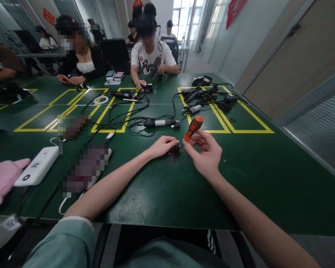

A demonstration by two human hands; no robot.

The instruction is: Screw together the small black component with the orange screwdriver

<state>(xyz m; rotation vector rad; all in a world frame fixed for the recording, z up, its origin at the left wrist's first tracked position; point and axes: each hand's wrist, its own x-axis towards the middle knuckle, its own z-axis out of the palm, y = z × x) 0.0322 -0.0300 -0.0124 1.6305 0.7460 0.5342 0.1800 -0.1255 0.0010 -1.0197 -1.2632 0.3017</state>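
My right hand (208,153) pinches a screwdriver (194,128) with an orange and grey handle. The handle leans up and to the right, and its shaft points down toward my left hand. A small black part (175,151) with a round base stands on the green table, between the two hands. The fingers of my left hand (162,146) are closed on its left side. Where the screwdriver's tip meets the part is too small to tell. Just beyond my hands lies a silver and black pen-shaped electric tool (159,123) with its cable.
Coiled cables and black tools (195,95) lie at the far right, inside yellow tape lines. On the left are a blurred phone (86,167), a white power bank (37,166) and pink cloth (5,182). Across the table a person (150,56) holds a power drill (155,66).
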